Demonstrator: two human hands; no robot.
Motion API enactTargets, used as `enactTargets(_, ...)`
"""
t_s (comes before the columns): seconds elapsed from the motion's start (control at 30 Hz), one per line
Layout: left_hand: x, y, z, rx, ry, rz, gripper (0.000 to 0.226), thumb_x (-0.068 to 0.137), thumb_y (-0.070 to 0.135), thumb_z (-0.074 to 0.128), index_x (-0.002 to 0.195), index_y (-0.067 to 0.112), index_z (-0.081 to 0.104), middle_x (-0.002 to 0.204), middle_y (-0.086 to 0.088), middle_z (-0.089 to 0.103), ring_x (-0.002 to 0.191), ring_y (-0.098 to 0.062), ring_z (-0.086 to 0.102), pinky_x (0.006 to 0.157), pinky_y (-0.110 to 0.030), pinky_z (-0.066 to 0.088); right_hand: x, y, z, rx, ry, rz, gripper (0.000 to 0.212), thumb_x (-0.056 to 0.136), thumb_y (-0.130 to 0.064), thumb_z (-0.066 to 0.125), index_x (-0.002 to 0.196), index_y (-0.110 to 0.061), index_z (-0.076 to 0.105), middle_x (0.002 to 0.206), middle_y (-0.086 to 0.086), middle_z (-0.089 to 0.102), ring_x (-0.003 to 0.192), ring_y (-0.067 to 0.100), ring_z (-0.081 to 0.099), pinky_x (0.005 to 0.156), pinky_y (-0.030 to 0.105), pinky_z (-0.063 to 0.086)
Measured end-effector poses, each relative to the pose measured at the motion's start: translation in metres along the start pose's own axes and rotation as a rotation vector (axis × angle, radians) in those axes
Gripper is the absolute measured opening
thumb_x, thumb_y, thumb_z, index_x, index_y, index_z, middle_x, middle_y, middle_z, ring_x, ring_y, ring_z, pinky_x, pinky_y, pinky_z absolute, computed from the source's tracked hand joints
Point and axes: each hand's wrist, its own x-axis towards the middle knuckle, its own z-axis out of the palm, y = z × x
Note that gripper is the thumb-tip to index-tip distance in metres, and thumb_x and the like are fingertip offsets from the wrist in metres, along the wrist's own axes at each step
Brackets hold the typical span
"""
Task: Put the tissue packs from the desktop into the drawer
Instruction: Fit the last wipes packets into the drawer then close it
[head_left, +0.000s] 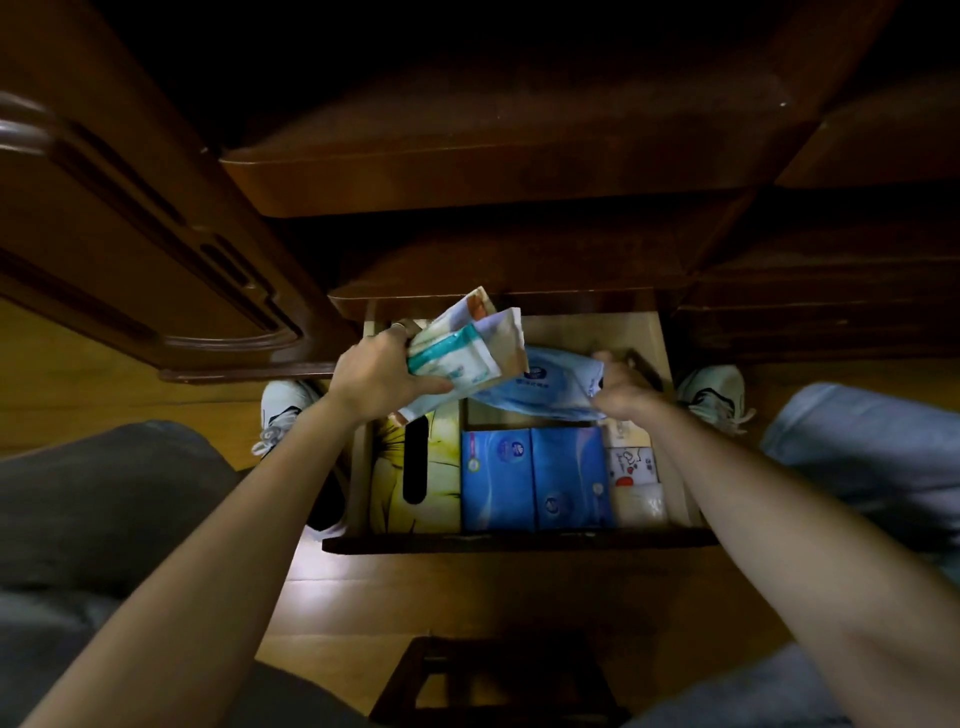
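A wooden drawer (519, 540) stands pulled open below the desk. My left hand (379, 371) grips a bundle of tissue packs (462, 348), white, teal and tan, held above the drawer's back left. My right hand (621, 392) holds one end of a soft light-blue tissue pack (550, 387) that lies across the drawer's back part. Inside the drawer sit a yellow tissue box (415, 467) on the left and two blue tissue packs (535, 478) side by side in the middle.
Small white items (634, 483) fill the drawer's right side. The dark desk's edge (467, 192) overhangs the drawer's back. A cabinet door (156, 249) stands at the left. A dark stool (493, 680) is below, and my knees and shoes flank the drawer.
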Motion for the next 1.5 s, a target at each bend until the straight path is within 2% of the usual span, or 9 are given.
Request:
enactTargets(0.2,0.001,-0.003,0.001,-0.028,-0.062,-0.098,0.071,0.069,0.064,0.079,0.118,0.019,0.056,0.099,0.005,0.068,0.076,-0.010,0.061,0.055,-0.022,0.045,0.000,-0.006,-0.013,0.310,0.104,0.110,0.057,0.095,-0.002,0.058,0.146,-0.025,0.046,0.145,0.009,0.045,0.129,0.036,0.052,0.099,0.046,0.054)
enactTargets(0.37,0.001,0.004,0.007,-0.050,-0.093,-0.096,0.069,0.070,0.062,0.079,0.118,0.017,0.055,0.096,0.003,0.066,0.077,-0.013,0.064,0.059,-0.029,0.054,-0.004,-0.026,-0.005,0.769,0.203,0.328,0.034,0.099,0.001,0.057,0.133,0.000,0.052,0.122,0.012,0.063,0.105,0.028,0.067,0.045,0.013,0.051)
enactTargets(0.53,0.001,0.008,0.010,-0.071,-0.167,-0.145,0.067,0.069,0.059,0.081,0.114,0.018,0.055,0.095,0.001,0.067,0.079,-0.016,0.067,0.067,-0.039,0.060,-0.028,-0.043,0.008,0.369,-0.094,0.091,0.020,0.102,-0.031,0.059,0.107,-0.013,0.066,0.081,0.002,0.069,0.060,0.010,0.062,0.052,0.023,0.050)
enactTargets(0.6,0.002,0.007,0.011,-0.127,-0.227,-0.201,0.063,0.069,0.054,0.084,0.111,0.016,0.057,0.094,-0.001,0.068,0.078,-0.017,0.068,0.069,-0.042,0.061,-0.028,-0.046,0.003,0.263,0.021,0.001,0.028,0.101,-0.038,0.058,0.090,-0.015,0.069,0.067,0.000,0.064,0.054,0.012,0.057,0.052,0.027,0.046)
enactTargets(0.7,0.002,0.004,0.013,-0.392,-0.346,-0.312,0.049,0.070,0.039,0.087,0.104,0.012,0.063,0.095,-0.005,0.073,0.081,-0.019,0.072,0.073,-0.044,0.062,-0.018,-0.044,-0.004,0.154,0.173,-0.101,0.021,0.100,-0.035,0.059,0.097,-0.018,0.071,0.081,0.001,0.069,0.073,0.017,0.065,0.070,0.035,0.055)
enactTargets(0.9,-0.015,0.014,0.021,-0.866,-0.317,-0.657,0.042,0.068,0.024,0.091,0.101,0.010,0.071,0.097,-0.006,0.077,0.087,-0.020,0.075,0.083,-0.040,0.061,0.005,-0.054,0.027,0.450,-0.122,0.051,0.061,0.100,-0.028,0.062,0.153,-0.017,0.034,0.153,0.015,0.044,0.138,0.034,0.046,0.112,0.051,0.041)
enactTargets(1.17,-0.021,0.018,0.020,-1.000,-0.308,-0.705,0.039,0.076,0.013,0.085,0.111,0.006,0.070,0.108,-0.012,0.075,0.096,-0.025,0.073,0.089,-0.043,0.058,0.014,-0.059,0.058,0.323,-0.217,0.036,0.024,0.099,-0.011,0.060,0.121,-0.002,0.063,0.123,0.019,0.066,0.112,0.034,0.064,0.098,0.046,0.054)
enactTargets(1.33,-0.020,0.020,0.025,-1.031,-0.328,-0.730,0.034,0.075,0.019,0.086,0.103,0.011,0.070,0.095,-0.008,0.077,0.079,-0.018,0.076,0.061,-0.029,0.059,0.010,-0.060,0.053,0.439,-0.259,0.021,0.029,0.095,0.005,0.062,0.124,0.008,0.058,0.128,0.025,0.063,0.121,0.039,0.060,0.102,0.048,0.050)
enactTargets(1.5,-0.019,0.039,0.041,-1.083,-0.267,-0.727,0.035,0.075,0.024,0.086,0.104,0.017,0.069,0.099,-0.003,0.076,0.082,-0.016,0.074,0.060,-0.027,0.060,0.001,-0.056,0.037,0.410,-0.117,0.058,0.045,0.100,-0.021,0.062,0.139,-0.003,0.048,0.136,0.018,0.057,0.123,0.034,0.058,0.094,0.039,0.050)
